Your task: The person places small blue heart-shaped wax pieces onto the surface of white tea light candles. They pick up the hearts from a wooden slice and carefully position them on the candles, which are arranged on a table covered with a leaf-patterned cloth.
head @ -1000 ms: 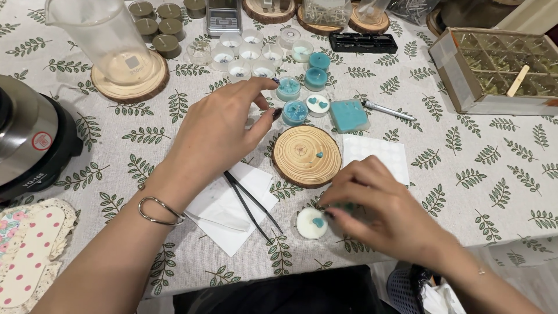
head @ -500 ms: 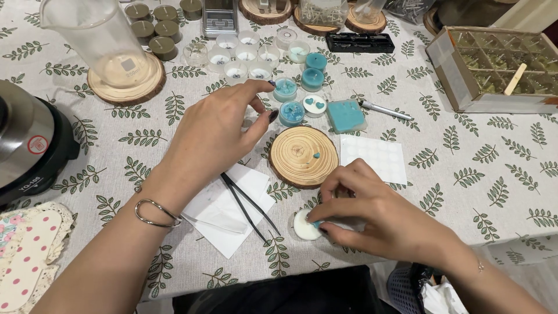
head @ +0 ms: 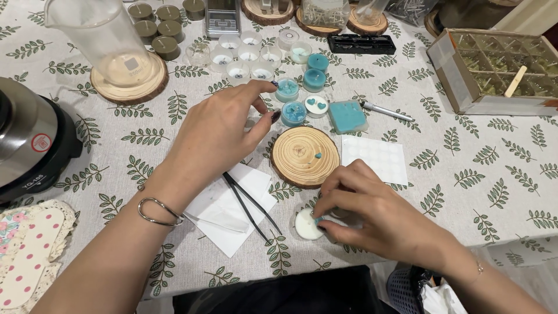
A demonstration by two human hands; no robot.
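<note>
My right hand (head: 372, 215) rests near the table's front edge, its fingertips pinching a tiny teal piece against a small white wax candle (head: 306, 224). My left hand (head: 224, 131) hovers over the table further back, fingers curled, its tips close to a teal candle cup (head: 293, 113) and holding nothing I can see. Between the hands lies a round wooden coaster (head: 303, 156) with one small teal bead (head: 318, 156) on it. Black tweezers (head: 250, 203) lie on a white paper napkin (head: 232, 212) under my left wrist.
More teal candles (head: 317, 70) and clear empty cups (head: 244, 55) stand behind. A glass beaker (head: 107, 40) on a wood slice is at back left, a black melting pot (head: 29, 142) at left, a compartment box (head: 494, 70) at right, a sticker sheet (head: 375, 158), a teal mould (head: 347, 116).
My right hand has shifted slightly left and down onto the white candle. The left hand has drawn a little closer to the teal cups.
</note>
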